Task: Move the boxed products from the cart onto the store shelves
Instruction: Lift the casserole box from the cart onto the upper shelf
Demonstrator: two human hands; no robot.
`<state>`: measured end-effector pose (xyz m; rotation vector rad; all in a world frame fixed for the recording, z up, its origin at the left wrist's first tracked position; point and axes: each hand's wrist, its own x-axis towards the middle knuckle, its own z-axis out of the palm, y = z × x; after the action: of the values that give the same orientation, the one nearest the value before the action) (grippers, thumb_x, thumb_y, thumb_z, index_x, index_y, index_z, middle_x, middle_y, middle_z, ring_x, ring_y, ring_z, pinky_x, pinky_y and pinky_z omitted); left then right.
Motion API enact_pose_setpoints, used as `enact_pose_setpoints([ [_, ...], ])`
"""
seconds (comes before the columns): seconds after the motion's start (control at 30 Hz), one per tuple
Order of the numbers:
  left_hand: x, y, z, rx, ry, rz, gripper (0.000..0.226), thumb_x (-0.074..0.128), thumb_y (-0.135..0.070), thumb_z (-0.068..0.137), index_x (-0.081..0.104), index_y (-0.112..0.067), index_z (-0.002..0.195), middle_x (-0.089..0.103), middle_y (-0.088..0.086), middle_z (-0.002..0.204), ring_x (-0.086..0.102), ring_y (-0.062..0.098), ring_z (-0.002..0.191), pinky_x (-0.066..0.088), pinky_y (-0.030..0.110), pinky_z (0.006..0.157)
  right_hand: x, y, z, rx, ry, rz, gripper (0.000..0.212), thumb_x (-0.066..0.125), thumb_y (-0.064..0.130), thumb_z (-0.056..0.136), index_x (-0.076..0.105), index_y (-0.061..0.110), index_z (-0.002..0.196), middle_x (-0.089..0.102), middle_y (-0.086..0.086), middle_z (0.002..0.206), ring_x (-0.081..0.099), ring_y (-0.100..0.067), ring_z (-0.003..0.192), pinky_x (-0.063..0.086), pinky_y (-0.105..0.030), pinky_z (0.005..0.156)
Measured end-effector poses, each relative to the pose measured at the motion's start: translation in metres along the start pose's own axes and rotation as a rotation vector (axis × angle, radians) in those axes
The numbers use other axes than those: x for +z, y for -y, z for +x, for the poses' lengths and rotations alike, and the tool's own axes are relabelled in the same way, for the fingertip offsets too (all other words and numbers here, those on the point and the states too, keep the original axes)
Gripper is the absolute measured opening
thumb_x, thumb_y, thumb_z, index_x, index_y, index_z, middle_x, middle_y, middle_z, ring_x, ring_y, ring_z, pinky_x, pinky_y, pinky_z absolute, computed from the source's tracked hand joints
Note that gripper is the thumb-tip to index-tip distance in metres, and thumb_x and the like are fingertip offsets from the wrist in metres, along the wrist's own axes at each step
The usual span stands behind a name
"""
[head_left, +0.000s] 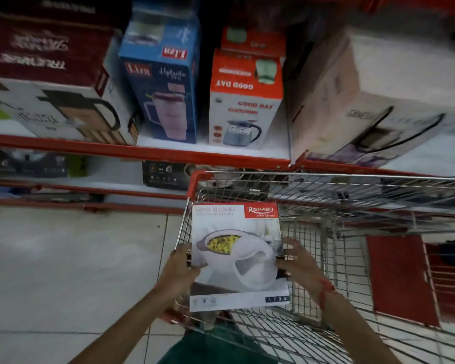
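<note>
A white Rishabh box [237,256] with a casserole picture and a red logo corner is held upright over the left end of the wire cart [339,245]. My left hand [180,266] grips its left edge and my right hand [298,266] grips its right edge. The red-edged store shelf [168,153] runs across the view just beyond the cart, with boxed products standing on it.
On the shelf stand a maroon-and-white jug box [63,82], a blue Liza box [163,82], an orange Good Day kettle box [244,101] and a large pale box [373,101]. Lower shelves hold dark boxes. Tiled floor [63,271] lies left of the cart.
</note>
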<state>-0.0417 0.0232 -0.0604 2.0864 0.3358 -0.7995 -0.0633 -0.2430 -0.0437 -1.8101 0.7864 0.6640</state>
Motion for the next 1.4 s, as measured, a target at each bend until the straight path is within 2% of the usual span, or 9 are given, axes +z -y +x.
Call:
enact_pose_setpoints([
  [0.1,-0.032,-0.024,-0.037,0.083,-0.043,-0.01,0.038,0.067,-0.01,0.082,0.047,-0.013,0.114,0.058,-0.002,0.103,0.057,0.018,0.09,0.043,0.019,0.061,-0.006,0.021,-0.039,-0.058,0.005,0.041,0.043,0.07,-0.002,0.08,0.055,0.026,0.108,0.06,0.005,0.095,0.061,-0.01,0.076,0.056,-0.037,0.072],
  [0.27,-0.061,-0.052,-0.073,0.195,-0.114,-0.077,0.032,0.068,-0.009,0.081,0.046,-0.024,0.099,0.054,-0.004,0.099,0.055,0.018,0.093,0.044,0.023,0.069,-0.002,0.054,-0.074,-0.163,-0.091,-0.05,0.044,0.072,-0.001,0.074,0.067,0.043,0.077,0.072,0.004,0.1,0.07,-0.021,0.087,0.056,-0.049,0.089],
  [0.4,-0.086,-0.069,-0.083,0.241,-0.172,-0.089,0.037,0.071,-0.012,0.079,0.048,-0.022,0.106,0.061,0.0,0.112,0.06,0.021,0.1,0.051,0.032,0.081,-0.01,0.087,-0.094,-0.313,-0.17,-0.111,0.051,0.072,0.004,0.075,0.064,0.037,0.113,0.072,0.012,0.101,0.07,-0.01,0.084,0.06,-0.036,0.085],
  [0.5,-0.115,-0.095,-0.089,0.31,-0.235,-0.127,0.044,0.072,-0.012,0.078,0.045,-0.024,0.111,0.06,-0.001,0.115,0.06,0.02,0.104,0.053,0.039,0.086,-0.02,0.119,-0.112,-0.431,-0.229,-0.063,0.056,0.069,0.0,0.079,0.057,0.034,0.123,0.065,0.02,0.099,0.062,0.007,0.08,0.054,-0.003,0.067],
  [0.67,-0.174,-0.159,-0.103,0.57,-0.36,-0.144,0.05,0.068,0.007,0.075,0.047,-0.024,0.108,0.064,0.003,0.109,0.062,0.021,0.102,0.052,0.042,0.091,-0.044,0.188,-0.145,-0.648,-0.365,-0.023,0.062,0.071,0.003,0.08,0.053,0.034,0.131,0.07,0.006,0.109,0.066,-0.012,0.097,0.056,-0.04,0.093],
  [0.83,-0.236,-0.232,-0.122,0.853,-0.459,-0.164,0.054,0.072,0.004,0.074,0.049,-0.029,0.11,0.061,-0.017,0.101,0.061,0.008,0.096,0.05,0.033,0.087,-0.081,0.268,-0.19,-0.908,-0.508,-0.025,0.06,0.072,0.006,0.081,0.054,0.038,0.128,0.07,0.003,0.111,0.065,-0.016,0.101,0.055,-0.041,0.093],
  [1.13,-0.262,-0.355,-0.089,1.027,-0.722,-0.254,0.05,0.066,0.007,0.075,0.043,-0.028,0.103,0.063,0.0,0.106,0.062,0.021,0.1,0.053,0.041,0.089,-0.122,0.379,-0.185,-1.113,-0.8,0.097,0.058,0.068,-0.004,0.081,0.054,0.022,0.13,0.06,0.013,0.097,0.057,-0.001,0.072,0.049,-0.019,0.071],
  [1.27,-0.247,-0.387,-0.052,0.979,-0.884,-0.169,0.045,0.056,0.012,0.076,0.041,-0.01,0.113,0.053,0.014,0.109,0.049,0.019,0.082,0.04,0.027,0.059,-0.124,0.408,-0.129,-1.082,-0.909,0.162,0.046,0.073,-0.003,0.075,0.056,0.014,0.114,0.061,0.004,0.097,0.059,-0.014,0.08,0.057,-0.035,0.077],
  [1.4,-0.247,-0.403,-0.022,0.924,-0.936,-0.094,0.043,0.054,0.014,0.077,0.04,-0.005,0.113,0.05,0.02,0.109,0.049,0.025,0.077,0.041,0.034,0.061,-0.121,0.423,-0.083,-1.031,-0.968,0.175,0.042,0.077,-0.001,0.071,0.052,0.013,0.102,0.067,-0.006,0.105,0.065,-0.02,0.087,0.059,-0.042,0.078],
])
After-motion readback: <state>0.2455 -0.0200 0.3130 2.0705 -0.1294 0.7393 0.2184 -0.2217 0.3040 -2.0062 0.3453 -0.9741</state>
